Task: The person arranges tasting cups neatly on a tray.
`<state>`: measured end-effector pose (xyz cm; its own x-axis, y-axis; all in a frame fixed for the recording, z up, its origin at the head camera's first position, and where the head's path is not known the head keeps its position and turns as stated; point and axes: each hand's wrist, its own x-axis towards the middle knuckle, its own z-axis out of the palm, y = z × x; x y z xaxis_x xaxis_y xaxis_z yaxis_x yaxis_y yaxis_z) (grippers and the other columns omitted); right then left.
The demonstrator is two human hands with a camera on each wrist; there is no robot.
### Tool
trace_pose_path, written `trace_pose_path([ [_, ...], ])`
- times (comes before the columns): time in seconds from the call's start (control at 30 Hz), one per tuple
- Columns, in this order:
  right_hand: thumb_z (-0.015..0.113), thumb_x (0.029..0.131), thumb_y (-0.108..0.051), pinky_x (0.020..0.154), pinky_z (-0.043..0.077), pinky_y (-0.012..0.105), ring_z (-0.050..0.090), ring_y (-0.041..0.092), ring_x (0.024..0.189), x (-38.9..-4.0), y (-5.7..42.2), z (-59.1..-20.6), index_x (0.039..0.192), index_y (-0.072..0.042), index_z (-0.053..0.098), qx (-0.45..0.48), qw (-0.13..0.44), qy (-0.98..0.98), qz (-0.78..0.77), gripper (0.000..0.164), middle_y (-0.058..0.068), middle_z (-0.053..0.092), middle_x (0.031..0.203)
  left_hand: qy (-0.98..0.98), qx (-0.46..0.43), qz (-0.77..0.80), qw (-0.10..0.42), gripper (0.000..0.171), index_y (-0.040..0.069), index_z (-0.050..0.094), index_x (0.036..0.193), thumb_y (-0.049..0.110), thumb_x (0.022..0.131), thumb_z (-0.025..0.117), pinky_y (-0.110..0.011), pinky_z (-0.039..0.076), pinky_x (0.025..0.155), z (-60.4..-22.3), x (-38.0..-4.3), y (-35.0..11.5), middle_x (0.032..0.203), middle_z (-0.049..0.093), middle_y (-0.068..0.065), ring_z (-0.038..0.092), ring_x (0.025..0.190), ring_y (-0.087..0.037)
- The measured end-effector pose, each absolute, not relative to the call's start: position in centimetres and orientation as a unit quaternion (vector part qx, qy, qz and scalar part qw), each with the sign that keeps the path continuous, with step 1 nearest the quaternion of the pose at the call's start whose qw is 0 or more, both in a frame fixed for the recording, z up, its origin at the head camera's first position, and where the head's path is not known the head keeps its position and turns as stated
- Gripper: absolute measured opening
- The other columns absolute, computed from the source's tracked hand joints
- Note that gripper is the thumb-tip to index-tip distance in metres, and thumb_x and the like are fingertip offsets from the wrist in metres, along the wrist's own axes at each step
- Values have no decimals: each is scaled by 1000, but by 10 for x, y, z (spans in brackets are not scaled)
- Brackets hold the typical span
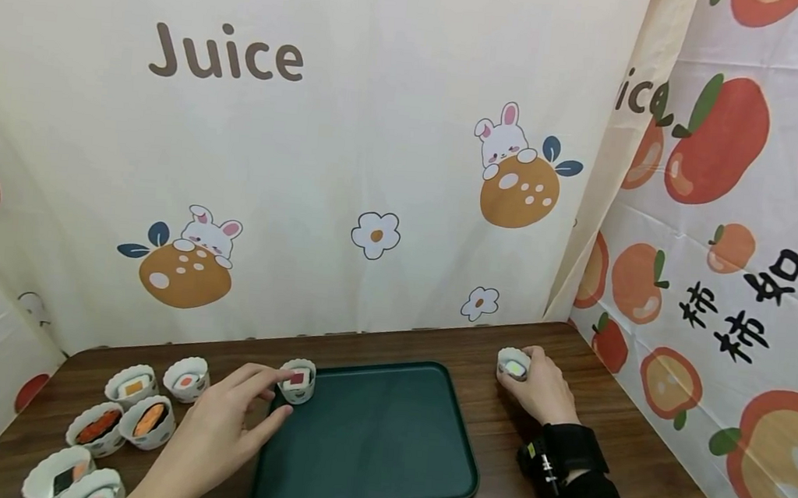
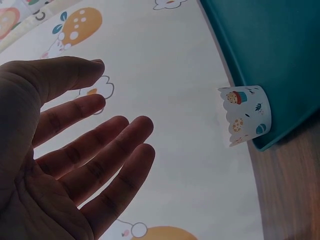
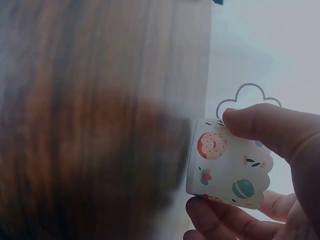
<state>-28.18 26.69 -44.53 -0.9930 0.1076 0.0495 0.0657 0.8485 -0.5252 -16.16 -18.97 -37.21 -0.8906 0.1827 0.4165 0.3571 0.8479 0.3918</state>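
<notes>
My right hand [image 1: 547, 387] grips a small scalloped paper cup [image 3: 232, 162] by its sides, thumb on one side and fingers on the other, at the table's back right. Inside that cup sits a white roll with a pale green centre. The left hand [image 1: 227, 415] is held with its fingers extended near another paper cup [image 1: 297, 393], which carries a sushi piece with a dark red centre. That cup stands at the back left corner of the green tray [image 1: 384, 435]. In the left wrist view the left palm and fingers [image 2: 102, 170] hold nothing.
Several paper cups with sushi pieces cluster at the table's left, including one with an orange topping [image 1: 150, 421] and one with red topping [image 1: 97, 426]. A printed curtain [image 1: 378, 161] hangs behind the wooden table [image 1: 494, 475], and another fruit-printed cloth [image 1: 704, 304] stands on the right.
</notes>
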Motion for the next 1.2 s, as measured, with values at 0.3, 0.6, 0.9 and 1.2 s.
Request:
trace_pose_path([
  [0.3, 76, 95, -44, 73, 55, 50, 68, 39, 102, -277, 259, -432, 146, -1, 50, -34, 42, -960, 273, 72, 29, 66, 127, -946, -137, -237, 175, 48, 28, 75, 131, 19, 87, 91, -25, 52, 66, -373, -162, -189, 112, 72, 9, 69, 86, -8],
  [0.6, 77, 96, -44, 75, 57, 47, 70, 34, 101, -268, 247, -415, 145, -2, 52, -2, 56, -955, 290, 70, 25, 68, 128, -947, -138, -235, 168, 48, 28, 74, 130, 20, 87, 91, -22, 43, 61, -374, -161, -185, 107, 70, 11, 61, 81, -1],
  [0.9, 80, 97, -35, 84, 59, 48, 70, 33, 103, -262, 234, -397, 141, 2, 54, 56, 89, -942, 318, 63, 25, 69, 123, -947, -137, -246, 154, 51, 28, 72, 134, 20, 87, 91, -21, 40, 58, -374, -161, -179, 102, 69, 10, 50, 74, 3],
  [1.2, 81, 97, -30, 73, 51, 32, 64, 22, 90, -256, 220, -387, 139, 3, 55, 94, 103, -934, 330, 60, 21, 70, 119, -935, -174, -253, 178, 54, 22, 70, 135, 18, 86, 92, -23, 57, 71, -374, -167, -170, 106, 72, 9, 68, 86, -4],
])
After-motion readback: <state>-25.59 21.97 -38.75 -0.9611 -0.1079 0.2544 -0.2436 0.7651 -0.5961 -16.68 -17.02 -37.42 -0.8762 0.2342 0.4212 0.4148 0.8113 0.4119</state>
